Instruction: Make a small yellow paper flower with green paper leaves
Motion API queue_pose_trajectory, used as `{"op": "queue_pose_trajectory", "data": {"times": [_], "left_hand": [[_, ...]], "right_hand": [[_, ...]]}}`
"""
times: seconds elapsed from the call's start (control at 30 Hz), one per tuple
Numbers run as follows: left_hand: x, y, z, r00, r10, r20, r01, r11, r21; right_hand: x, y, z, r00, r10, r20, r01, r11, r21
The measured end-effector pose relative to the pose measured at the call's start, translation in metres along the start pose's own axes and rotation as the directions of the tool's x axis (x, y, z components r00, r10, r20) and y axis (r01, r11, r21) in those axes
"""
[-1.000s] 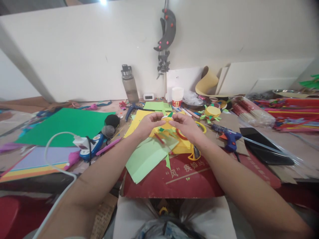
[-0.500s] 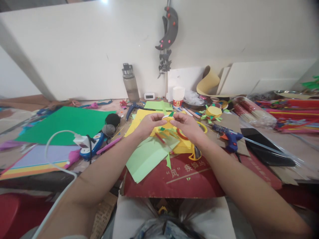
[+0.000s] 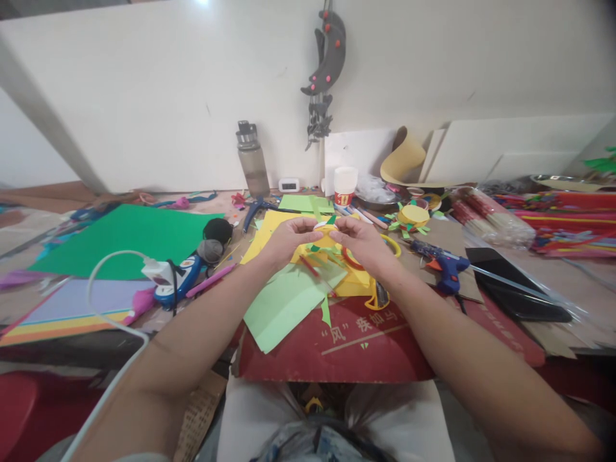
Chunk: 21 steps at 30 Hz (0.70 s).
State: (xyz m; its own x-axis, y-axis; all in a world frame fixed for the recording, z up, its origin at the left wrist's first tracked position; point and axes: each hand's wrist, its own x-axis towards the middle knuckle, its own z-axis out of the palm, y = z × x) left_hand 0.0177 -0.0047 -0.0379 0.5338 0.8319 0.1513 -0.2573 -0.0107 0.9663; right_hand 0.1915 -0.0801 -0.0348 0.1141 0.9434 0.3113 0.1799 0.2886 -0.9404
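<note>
Between my two hands is a small round yellow paper piece (image 3: 326, 237) with green tabs and a white top edge. My left hand (image 3: 291, 241) pinches its left side, and my right hand (image 3: 359, 240) grips its right side, thumbs toward me. Beneath them lie yellow paper sheets (image 3: 270, 231), light green sheets (image 3: 283, 307) and a red pencil-like stick (image 3: 309, 266). Yellow-handled scissors or a similar tool (image 3: 378, 297) rest below my right wrist. A similar yellow round piece with green tabs (image 3: 412, 215) sits to the right.
A blue glue gun (image 3: 448, 268) and a black tablet-like slab (image 3: 514, 285) lie at right. Left are a green sheet (image 3: 125, 240), a power strip (image 3: 180, 282) and black yarn (image 3: 217, 230). Behind stand a bottle (image 3: 252, 160) and paper cup (image 3: 344, 186). A red board (image 3: 298, 359) spans the front.
</note>
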Motion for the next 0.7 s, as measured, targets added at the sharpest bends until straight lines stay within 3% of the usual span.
{"op": "queue_pose_trajectory", "data": {"times": [0.17, 0.37, 0.5, 0.7], "left_hand": [[0.001, 0.000, 0.000, 1.000, 0.007, 0.017, -0.007, 1.000, 0.000], [0.000, 0.003, -0.004, 0.990, 0.064, 0.127, -0.082, 0.987, 0.137], [0.001, 0.010, -0.007, 0.992, 0.107, 0.060, -0.116, 0.978, 0.172], [0.008, 0.015, -0.016, 0.980, 0.197, -0.041, -0.185, 0.963, 0.198]], "right_hand": [[0.000, -0.001, -0.001, 1.000, -0.015, -0.001, 0.015, 1.000, -0.016], [0.001, 0.003, -0.003, 0.998, -0.061, -0.015, 0.060, 0.996, -0.065], [0.000, 0.000, -0.006, 0.989, -0.130, -0.066, 0.118, 0.980, -0.159], [-0.004, -0.011, -0.010, 0.984, -0.146, -0.098, 0.095, 0.910, -0.402]]}}
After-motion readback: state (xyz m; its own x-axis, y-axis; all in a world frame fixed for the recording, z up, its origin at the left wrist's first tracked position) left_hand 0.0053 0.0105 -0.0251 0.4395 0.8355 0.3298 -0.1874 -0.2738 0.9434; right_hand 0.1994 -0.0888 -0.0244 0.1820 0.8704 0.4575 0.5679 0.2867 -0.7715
